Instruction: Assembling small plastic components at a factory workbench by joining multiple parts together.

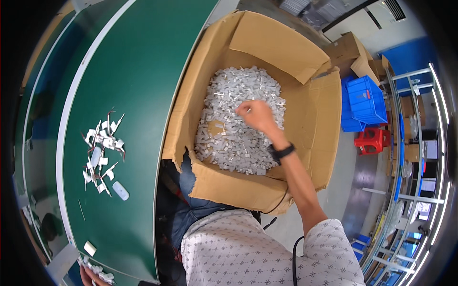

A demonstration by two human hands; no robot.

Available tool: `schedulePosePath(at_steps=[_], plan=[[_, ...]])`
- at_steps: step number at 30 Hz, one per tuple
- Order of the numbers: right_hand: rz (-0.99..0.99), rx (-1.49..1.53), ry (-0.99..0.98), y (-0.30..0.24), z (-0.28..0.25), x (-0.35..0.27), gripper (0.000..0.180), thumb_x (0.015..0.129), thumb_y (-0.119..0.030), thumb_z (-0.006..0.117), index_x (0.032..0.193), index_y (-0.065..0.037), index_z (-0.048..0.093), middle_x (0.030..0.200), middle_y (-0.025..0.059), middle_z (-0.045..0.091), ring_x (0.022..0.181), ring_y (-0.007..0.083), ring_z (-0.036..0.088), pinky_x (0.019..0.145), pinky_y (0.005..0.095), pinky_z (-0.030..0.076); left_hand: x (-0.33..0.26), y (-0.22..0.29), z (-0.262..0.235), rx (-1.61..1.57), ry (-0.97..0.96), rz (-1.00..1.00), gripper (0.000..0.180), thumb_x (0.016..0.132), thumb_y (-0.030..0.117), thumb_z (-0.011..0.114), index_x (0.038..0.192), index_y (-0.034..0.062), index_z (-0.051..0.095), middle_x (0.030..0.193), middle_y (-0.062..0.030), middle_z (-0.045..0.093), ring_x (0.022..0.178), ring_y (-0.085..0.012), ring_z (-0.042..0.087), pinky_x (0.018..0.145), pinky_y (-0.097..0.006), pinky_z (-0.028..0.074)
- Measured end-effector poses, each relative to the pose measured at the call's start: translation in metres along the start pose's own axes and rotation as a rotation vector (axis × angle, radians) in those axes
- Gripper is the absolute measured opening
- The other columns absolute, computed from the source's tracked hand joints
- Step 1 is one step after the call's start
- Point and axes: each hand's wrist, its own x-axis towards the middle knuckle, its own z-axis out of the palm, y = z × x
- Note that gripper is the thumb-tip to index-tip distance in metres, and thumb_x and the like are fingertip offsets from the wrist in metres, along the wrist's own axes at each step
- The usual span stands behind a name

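While the right hand [255, 114] reaches down into the open cardboard box [305, 109], the step looks like gathering a fresh batch from the heap of small white tagged parts [229, 138]. Its fingers are curled loosely together, seemingly pinching one thin piece above the heap. The left hand [88, 276] rests at the green belt [133, 95] edge, touching a few pieces; how its fingers stand cannot be told. Lifting out calls for a firm pinch.

Factory floor: conveyor belt [129, 95], parts carton [310, 109].
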Motion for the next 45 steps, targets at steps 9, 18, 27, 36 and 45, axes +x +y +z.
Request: schedulePosePath(at_steps=[9,18,27,36,45], plan=[[0.162,-0.598,-0.481,0.111,0.118,-0.039,0.021,0.07,-0.016,0.078,0.087,-0.003,0.076,0.092,0.0198,0.075,0.092,0.0353,0.074,0.076,0.043,0.059,-0.035,0.119,0.062,-0.441,-0.596,0.288,0.018,0.093,0.003,0.065,0.109,-0.0042,0.069,0.108,-0.015,0.068,0.091,-0.0234,0.064,0.076,-0.033,0.051],[0.293,-0.551,-0.38,0.131,0.139,-0.046,0.028,0.069,-0.026,0.082,0.085,-0.004,0.077,0.091,0.02,0.075,0.089,0.0352,0.074,0.075,0.0429,0.059,-0.045,0.125,0.076,-0.48,-0.648,0.299,0.01,0.09,-0.001,0.067,0.099,-0.0052,0.068,0.101,-0.0149,0.07,0.085,-0.0235,0.065,0.074,-0.032,0.052],[0.507,0.148,-0.389,0.068,0.055,-0.011,0.025,0.071,-0.028,0.084,0.079,-0.005,0.076,0.078,0.0067,0.074,0.072,0.0172,0.07,0.064,0.0297,0.055,-0.047,0.125,0.063,-0.584,-0.677,0.229,0.014,0.087,-0.002,0.068,0.1,-0.004,0.069,0.1,-0.0145,0.07,0.08,-0.0217,0.067,0.074,-0.031,0.053],[-0.292,1.139,-0.456,-0.147,-0.045,-0.098,0.011,0.085,-0.006,0.079,0.092,0.001,0.073,0.09,0.0056,0.073,0.074,0.0048,0.061,0.059,0.0212,0.045,-0.048,0.162,0.06,-1.147,-1.126,-0.161,0.035,0.092,-0.005,0.062,0.127,-0.0089,0.06,0.111,-0.0207,0.07,0.09,-0.0222,0.072,0.071,-0.03,0.062],[-0.483,1.159,-0.481,-0.188,-0.021,-0.128,0.01,0.081,0.003,0.074,0.091,0.002,0.072,0.089,0.008,0.071,0.07,0.0079,0.054,0.062,0.0236,0.041,-0.047,0.155,0.053,-1.476,-1.234,-0.326,0.039,0.096,0.01,0.067,0.127,-0.0117,0.056,0.11,-0.0216,0.068,0.09,-0.028,0.072,0.058,-0.033,0.063]])
